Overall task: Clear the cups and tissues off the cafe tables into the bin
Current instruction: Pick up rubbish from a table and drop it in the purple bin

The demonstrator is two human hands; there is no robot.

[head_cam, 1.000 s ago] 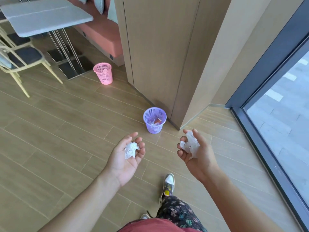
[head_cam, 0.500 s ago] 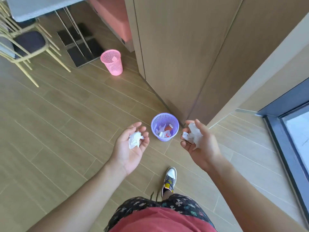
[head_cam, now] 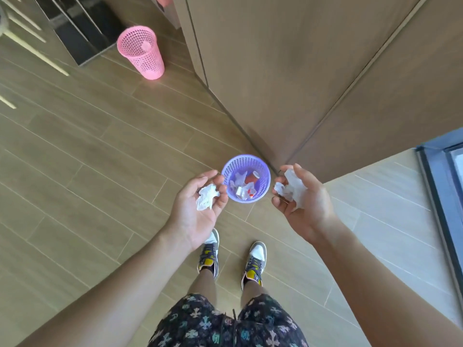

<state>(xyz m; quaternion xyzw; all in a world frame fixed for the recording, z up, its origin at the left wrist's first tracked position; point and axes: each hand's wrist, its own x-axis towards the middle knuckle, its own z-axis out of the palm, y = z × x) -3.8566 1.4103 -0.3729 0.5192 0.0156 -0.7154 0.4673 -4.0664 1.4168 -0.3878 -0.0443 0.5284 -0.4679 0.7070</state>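
A purple mesh bin stands on the wooden floor against the corner of a wood-panelled wall, with crumpled tissues and a red cup inside. My left hand is palm up just left of the bin, its fingers curled round a crumpled white tissue. My right hand is palm up just right of the bin and holds a larger crumpled tissue in its curled fingers. Both hands hover above the floor on either side of the bin's rim.
A pink mesh bin stands farther back on the left near black table bases and chair legs. The wood-panelled wall rises right behind the purple bin. A window frame runs along the right. My feet are just below the bin.
I have walked up to the purple bin, which now lies between my two hands. Both hands keep their tissues and have spread slightly apart.
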